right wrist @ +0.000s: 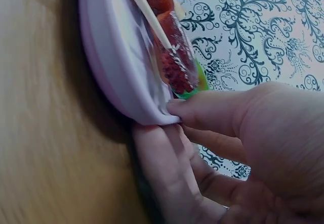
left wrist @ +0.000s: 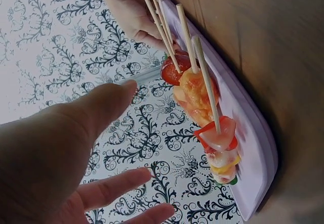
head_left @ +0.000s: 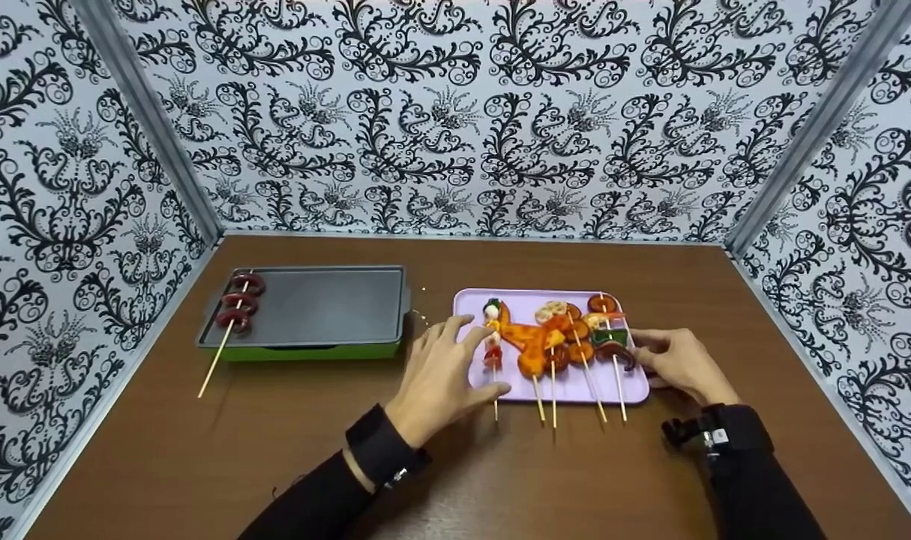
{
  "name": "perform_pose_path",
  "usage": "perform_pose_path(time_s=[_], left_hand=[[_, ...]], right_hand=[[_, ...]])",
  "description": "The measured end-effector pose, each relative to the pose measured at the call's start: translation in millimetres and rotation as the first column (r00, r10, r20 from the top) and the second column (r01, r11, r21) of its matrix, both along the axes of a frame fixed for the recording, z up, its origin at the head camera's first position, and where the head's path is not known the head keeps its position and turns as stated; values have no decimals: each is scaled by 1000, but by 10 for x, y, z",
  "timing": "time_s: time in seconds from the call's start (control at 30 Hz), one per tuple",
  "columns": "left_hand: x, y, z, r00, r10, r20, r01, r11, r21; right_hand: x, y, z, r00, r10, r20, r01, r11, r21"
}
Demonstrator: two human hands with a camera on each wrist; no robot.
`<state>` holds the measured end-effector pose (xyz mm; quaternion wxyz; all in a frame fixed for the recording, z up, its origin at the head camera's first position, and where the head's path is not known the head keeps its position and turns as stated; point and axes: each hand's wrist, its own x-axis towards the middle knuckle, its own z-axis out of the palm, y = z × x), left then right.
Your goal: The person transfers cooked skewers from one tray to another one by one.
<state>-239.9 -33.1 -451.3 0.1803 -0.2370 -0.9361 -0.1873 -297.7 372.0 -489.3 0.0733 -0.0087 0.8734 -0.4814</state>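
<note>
A lilac tray point(head_left: 526, 304) carries several toy food skewers on wooden sticks. My right hand point(head_left: 684, 364) pinches the tray's right edge, thumb on top of the rim point(right wrist: 134, 95) and fingers underneath. Over the left side of the tray is my left hand point(head_left: 440, 371), its fingers spread and holding nothing. Closest to it lies a skewer of red, white and yellow pieces point(left wrist: 220, 135). Beside that are orange skewers point(head_left: 530, 356), one with round orange slices point(head_left: 581, 352), and at the right one with green and dark red pieces point(head_left: 611, 337).
On the left of the brown table point(head_left: 590, 480) stands a toy grill with a grey plate point(head_left: 335, 307) and green base point(head_left: 313, 352). A skewer of dark red pieces point(head_left: 239, 300) lies across its left end, stick jutting over the front. Patterned panels point(head_left: 455, 135) enclose the back and sides.
</note>
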Motion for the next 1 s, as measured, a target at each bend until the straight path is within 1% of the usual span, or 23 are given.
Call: perform_pose_path(time_s=[0.13,0.23,0.37,0.47,0.7,0.9,1.0], left_hand=[[-12,-29,5,1000,1,-10,-1,1000,-12],[-21,-60,2,1000,-6,-27,5,1000,-22],[-27,-111,3,999,-11,-45,10,1000,-22],[-30,-156,6,998,3,-63,-4,1000,-21],[-48,-328,25,993,53,-108,-53,999,3],[-84,-516,50,981,120,-150,-121,993,2],[-97,-625,61,976,154,-153,-155,988,4]], right_hand=[[10,23,13,1000,15,9,-15,999,-35],[13,29,14,1000,21,10,-20,999,-37],[6,24,3,1000,12,24,-11,999,-53],[1,25,-11,999,5,33,-3,998,-62],[-11,33,-35,999,0,35,2,998,-60],[2,19,-16,1000,6,24,-5,999,-51],[1,16,-2,1000,10,18,-9,999,-46]])
